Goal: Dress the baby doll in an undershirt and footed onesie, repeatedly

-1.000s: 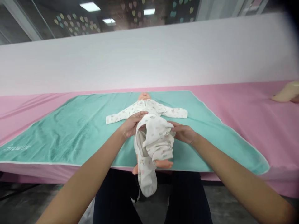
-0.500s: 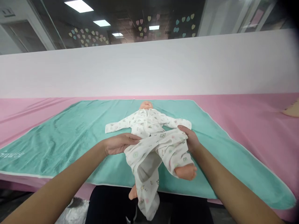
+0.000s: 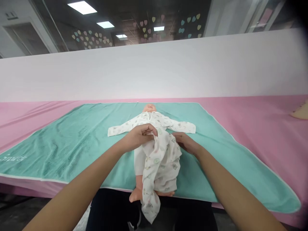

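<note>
Teal blanket (image 3: pixel 79 147) under doll (image 3: pixel 149 108); trousers' (image 3: pixel 166 160) waistband unclear.

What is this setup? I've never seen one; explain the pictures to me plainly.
No machine: these are a person's two bare hands. Every picture comes from one camera worn on the head, looking forward and down. A green blanket lies over a pink cover. On the blanket, a doll lies on its back in a white printed top, head away from the person. The left hand pinches white printed trousers, bunched over the doll's lower body; the right hand is at their other side, partly hidden, so its grip is unclear.
</note>
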`<action>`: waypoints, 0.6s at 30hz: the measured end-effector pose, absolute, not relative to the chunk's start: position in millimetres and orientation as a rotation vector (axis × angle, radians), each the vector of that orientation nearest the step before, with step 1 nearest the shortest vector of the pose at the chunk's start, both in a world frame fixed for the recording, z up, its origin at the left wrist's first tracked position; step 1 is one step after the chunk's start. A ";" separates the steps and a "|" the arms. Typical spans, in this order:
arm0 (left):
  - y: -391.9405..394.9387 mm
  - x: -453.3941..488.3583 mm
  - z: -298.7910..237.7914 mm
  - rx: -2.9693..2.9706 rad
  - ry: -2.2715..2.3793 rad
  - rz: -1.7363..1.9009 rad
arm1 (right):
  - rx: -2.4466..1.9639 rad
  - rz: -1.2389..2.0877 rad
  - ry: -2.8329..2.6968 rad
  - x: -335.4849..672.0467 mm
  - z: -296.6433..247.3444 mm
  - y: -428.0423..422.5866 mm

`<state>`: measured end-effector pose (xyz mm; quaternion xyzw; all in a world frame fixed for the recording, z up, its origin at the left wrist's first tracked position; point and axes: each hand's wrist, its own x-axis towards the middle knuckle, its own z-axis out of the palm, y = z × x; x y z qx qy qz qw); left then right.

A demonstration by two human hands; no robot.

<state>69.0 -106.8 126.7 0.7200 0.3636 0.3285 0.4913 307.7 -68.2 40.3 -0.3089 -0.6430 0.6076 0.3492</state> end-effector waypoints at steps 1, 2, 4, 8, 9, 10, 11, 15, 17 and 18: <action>-107.5 78.9 129.7 1.825 0.960 0.812 | -0.728 1.564 -1.619 307.5 46.2 -70.1; -108.8 87.8 133.1 1.899 1.036 0.827 | -0.664 1.549 -1.592 306.3 53.0 -72.2; -112.3 101.4 140.6 2.016 1.154 0.863 | -0.611 1.519 -1.673 301.3 68.1 -76.1; -119.2 102.0 151.2 1.931 1.164 0.935 | -0.755 1.546 -1.977 289.1 93.7 -77.5; -120.2 95.9 151.3 1.868 1.131 0.901 | -0.752 1.547 -1.961 286.0 96.4 -76.0; -120.8 88.1 149.8 1.810 1.089 0.833 | -0.722 1.554 -1.889 282.6 96.9 -74.3; -121.3 79.3 146.5 1.761 1.043 0.741 | -0.676 1.572 -1.777 278.6 95.3 -72.5; -123.7 51.4 119.6 1.564 0.916 0.662 | -0.533 1.727 -1.328 257.0 76.3 -71.1; -125.5 49.0 104.8 1.391 0.876 0.866 | -0.504 1.782 -1.268 247.1 67.5 -75.4; -126.2 50.7 99.1 1.299 0.856 0.965 | -0.501 1.806 -1.281 243.9 65.0 -78.3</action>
